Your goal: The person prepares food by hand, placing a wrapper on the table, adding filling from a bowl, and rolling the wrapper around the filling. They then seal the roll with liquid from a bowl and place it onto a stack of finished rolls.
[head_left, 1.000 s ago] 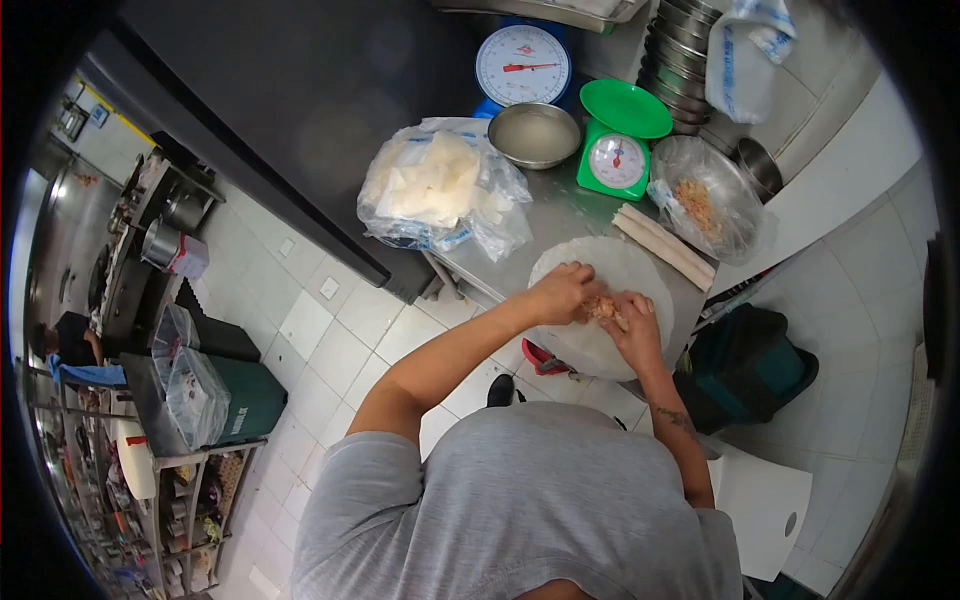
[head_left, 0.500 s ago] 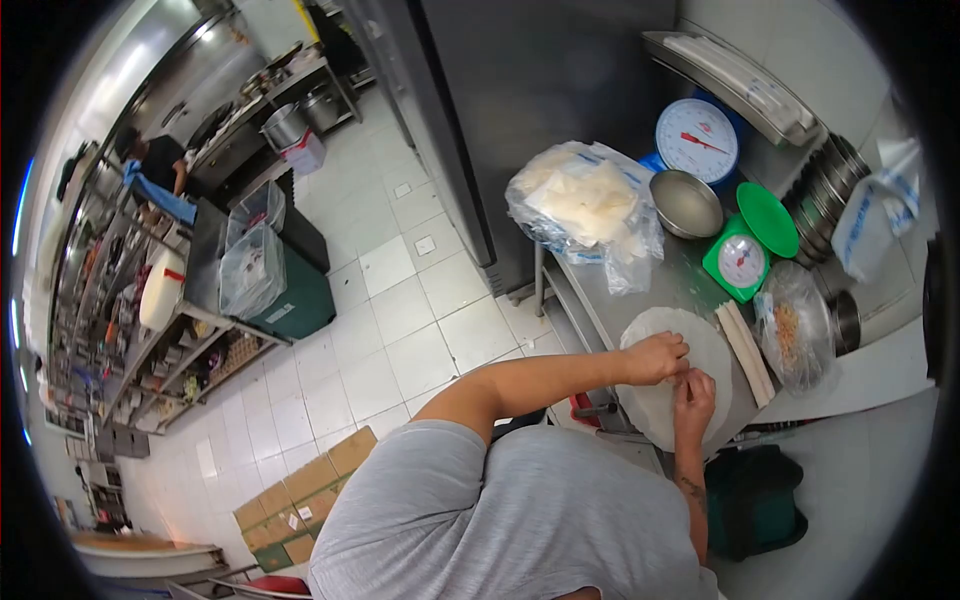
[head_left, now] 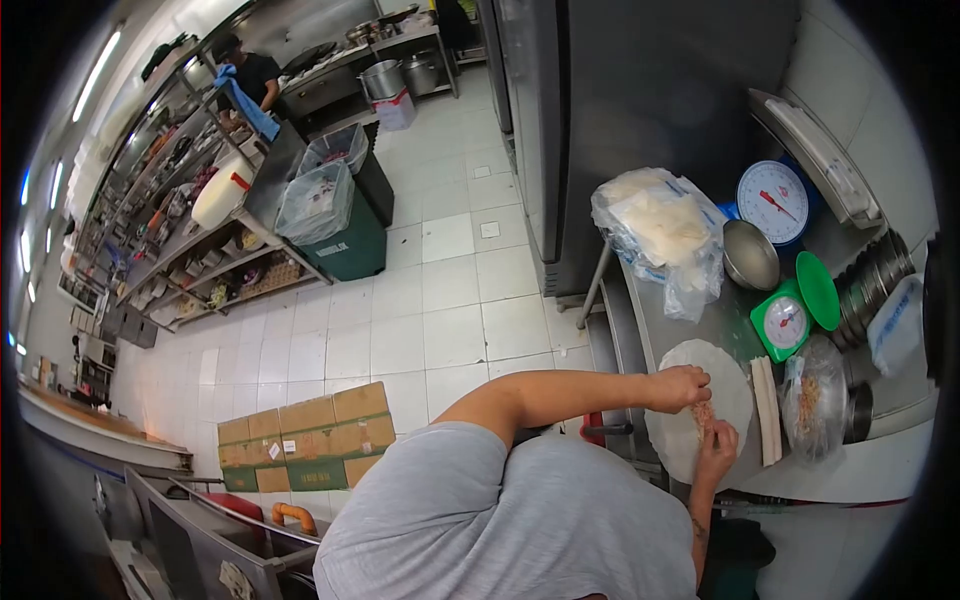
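1. The writing first: the green bin [head_left: 350, 245] behind you bears pale lettering, too small to read. The plastic bag [head_left: 685, 295] of pale sheets [head_left: 655, 225] on your bench [head_left: 722, 325] has blue print that you can't make out either.
2. The blue scale [head_left: 772, 203] and the green scale [head_left: 783, 322] have white dials with red pointers; their figures and makers' marks are illegible.
3. Your left hand [head_left: 682, 388] is curled, with its fingertips at the far end of the orange-brown filling [head_left: 703, 414].
4. Your right hand [head_left: 717, 445] is bent over the near end, fingertips touching it. You can't tell whether either hand pinches the filling or only presses it.
5. The filling lies as a narrow strip between your hands on the pale round sheet [head_left: 730, 387], towards the bench's near right corner. That sheet reaches the near edge.
6. Just beside it, two pale rolls [head_left: 766, 410] lie side by side, ends towards the bench's right edge. The clear bag [head_left: 815, 400] with orange bits sits beyond them.
7. For moving room, you have bare steel between the round sheet and the plastic bag; the gap to the rolls is slim.
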`<state>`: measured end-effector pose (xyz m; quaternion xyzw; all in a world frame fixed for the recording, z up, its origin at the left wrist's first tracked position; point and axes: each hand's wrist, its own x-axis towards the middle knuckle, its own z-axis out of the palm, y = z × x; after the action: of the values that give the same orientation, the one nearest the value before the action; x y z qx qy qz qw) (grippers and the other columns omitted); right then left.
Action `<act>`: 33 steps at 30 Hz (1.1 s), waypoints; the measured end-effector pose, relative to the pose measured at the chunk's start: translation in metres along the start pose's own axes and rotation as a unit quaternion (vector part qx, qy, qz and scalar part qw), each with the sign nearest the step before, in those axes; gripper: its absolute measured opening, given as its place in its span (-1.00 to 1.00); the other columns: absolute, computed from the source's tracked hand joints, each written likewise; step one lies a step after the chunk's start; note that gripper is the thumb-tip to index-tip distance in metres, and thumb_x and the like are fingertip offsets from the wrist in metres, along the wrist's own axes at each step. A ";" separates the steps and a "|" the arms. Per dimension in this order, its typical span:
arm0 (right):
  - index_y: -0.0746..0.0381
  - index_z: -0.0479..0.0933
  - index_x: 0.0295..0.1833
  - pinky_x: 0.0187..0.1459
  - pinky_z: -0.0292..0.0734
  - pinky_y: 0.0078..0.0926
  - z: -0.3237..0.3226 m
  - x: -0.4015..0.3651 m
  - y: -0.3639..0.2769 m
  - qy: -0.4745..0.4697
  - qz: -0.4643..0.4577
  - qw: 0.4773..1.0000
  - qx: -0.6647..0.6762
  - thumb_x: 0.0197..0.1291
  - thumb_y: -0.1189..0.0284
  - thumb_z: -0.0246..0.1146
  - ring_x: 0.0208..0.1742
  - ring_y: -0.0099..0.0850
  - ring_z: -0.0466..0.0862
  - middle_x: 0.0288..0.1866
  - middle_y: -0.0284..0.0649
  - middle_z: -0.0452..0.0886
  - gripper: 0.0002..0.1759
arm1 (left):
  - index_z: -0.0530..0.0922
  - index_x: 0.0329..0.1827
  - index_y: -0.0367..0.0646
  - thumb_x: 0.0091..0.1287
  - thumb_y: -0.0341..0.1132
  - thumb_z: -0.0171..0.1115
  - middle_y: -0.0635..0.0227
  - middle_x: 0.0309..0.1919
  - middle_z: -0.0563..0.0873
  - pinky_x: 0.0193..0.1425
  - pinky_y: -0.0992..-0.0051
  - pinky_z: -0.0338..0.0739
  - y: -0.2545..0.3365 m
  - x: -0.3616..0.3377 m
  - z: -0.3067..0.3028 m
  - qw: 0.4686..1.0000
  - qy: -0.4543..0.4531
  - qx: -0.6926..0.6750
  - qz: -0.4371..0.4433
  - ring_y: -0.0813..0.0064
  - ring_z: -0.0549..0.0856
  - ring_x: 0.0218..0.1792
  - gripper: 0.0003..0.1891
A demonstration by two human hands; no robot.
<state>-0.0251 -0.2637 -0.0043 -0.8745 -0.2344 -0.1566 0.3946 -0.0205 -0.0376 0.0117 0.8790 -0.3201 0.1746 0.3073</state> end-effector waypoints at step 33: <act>0.29 0.55 0.18 0.14 0.43 -0.16 -0.006 0.014 -0.049 -0.030 0.035 0.990 -0.135 -0.03 0.46 0.43 0.13 -0.03 0.49 0.10 -0.04 0.54 -0.43 | 0.66 -0.05 0.09 0.12 -0.28 0.29 0.31 -0.04 0.54 0.17 0.30 0.39 -0.035 0.025 0.021 0.983 -0.159 0.034 0.084 0.21 0.51 0.05 -0.71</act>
<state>-0.0396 -0.2358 0.0365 -0.9317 -0.1924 -0.1466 0.2708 0.0238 -0.0410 -0.0063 0.8754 -0.4316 0.0687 0.2064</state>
